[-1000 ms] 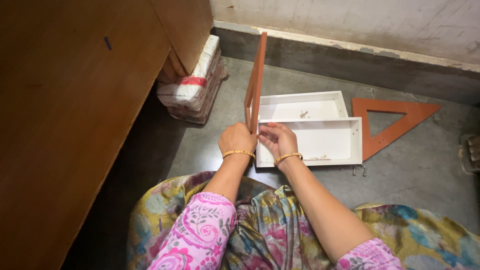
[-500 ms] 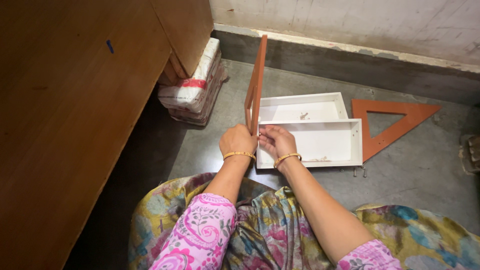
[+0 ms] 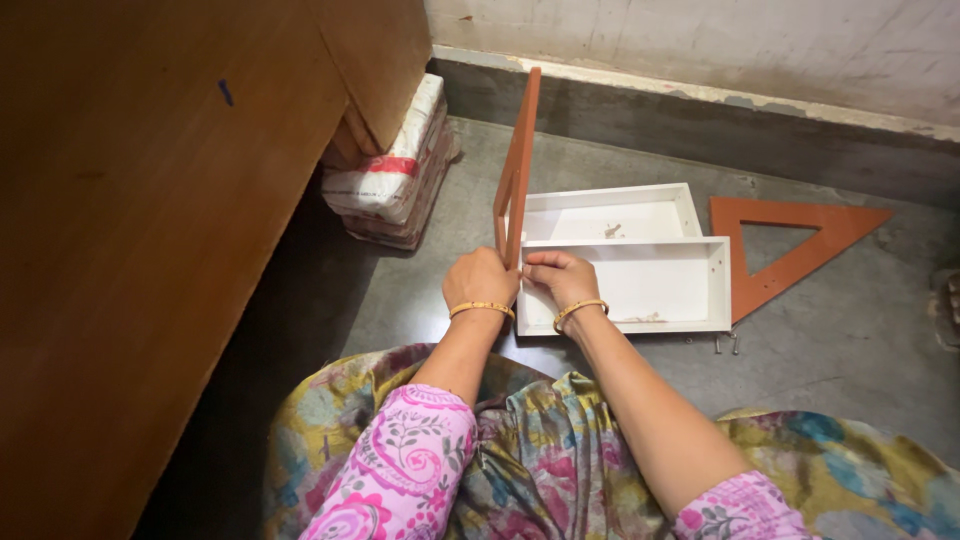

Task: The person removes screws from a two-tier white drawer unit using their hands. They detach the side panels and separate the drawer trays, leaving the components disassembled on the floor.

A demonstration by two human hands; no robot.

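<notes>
Brown wood fills the whole left side: a big cupboard (image 3: 150, 250) stands there, reaching from top to bottom. Beside it the grey floor (image 3: 850, 340) spreads out to the wall, and a person sits on it in a flowery dress (image 3: 540, 470) with pink sleeves.

On the floor in front of the person lies a white shelf box (image 3: 650, 285) with two long open parts, one behind the other. A few brown crumbs lie inside both parts.

A bundle of white sacks (image 3: 385, 170) with a red stripe is tucked under the cupboard, to the left of the box.

An orange-brown triangle frame (image 3: 517, 165) stands up on its edge, right against the left end of the white box. A second triangle frame (image 3: 790, 240) of the same colour lies flat on the floor, just past the right end of the box.

The left hand (image 3: 480, 280) is curled shut around the bottom of the standing triangle and holds it up. The right hand (image 3: 562, 278) rests on the near left corner of the white box, just beside the left hand. Its fingers are pinched together at the corner, but I cannot tell if something tiny is between them. Each wrist wears a gold bangle.

A few small screws (image 3: 726, 345) lie on the floor near the right front corner of the box.
</notes>
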